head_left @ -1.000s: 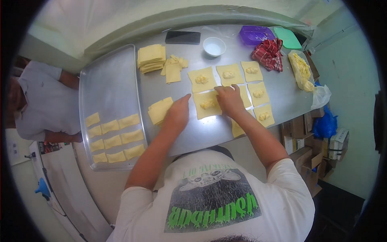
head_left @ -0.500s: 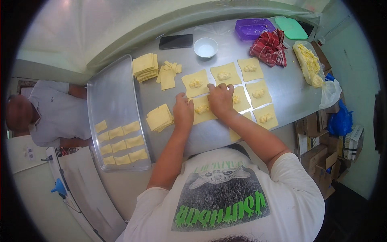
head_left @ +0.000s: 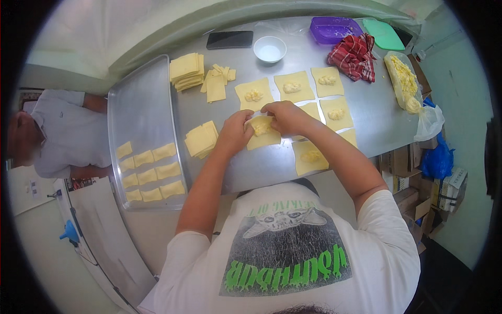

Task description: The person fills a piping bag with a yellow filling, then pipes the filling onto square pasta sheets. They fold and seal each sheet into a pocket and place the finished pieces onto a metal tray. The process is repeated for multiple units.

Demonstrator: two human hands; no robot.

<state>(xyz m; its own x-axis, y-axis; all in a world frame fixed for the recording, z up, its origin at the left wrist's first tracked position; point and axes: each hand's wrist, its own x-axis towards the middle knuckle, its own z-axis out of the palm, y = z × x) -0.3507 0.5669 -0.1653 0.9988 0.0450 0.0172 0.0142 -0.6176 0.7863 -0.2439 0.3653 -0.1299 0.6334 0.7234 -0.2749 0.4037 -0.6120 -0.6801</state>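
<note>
My left hand (head_left: 235, 133) and my right hand (head_left: 283, 116) both pinch a square of yellow dough (head_left: 264, 134) with a lump of filling, lifting its far edge over the filling. Around it on the steel table (head_left: 261, 170) lie several more dough squares with filling (head_left: 254, 94), set in rows. A small stack of folded pieces (head_left: 201, 139) sits just left of my left hand.
A metal tray (head_left: 138, 104) at the left holds several folded pastries (head_left: 149, 175). A stack of plain dough squares (head_left: 185, 70), a white bowl (head_left: 270, 49), a phone (head_left: 229, 40), a purple box (head_left: 332, 29), a red cloth (head_left: 354, 56) and a dish of filling (head_left: 401, 78) stand behind. Another person (head_left: 55, 133) stands left.
My hands have drawn together on the one dough square and begun folding its edge over. The view has shifted slightly.
</note>
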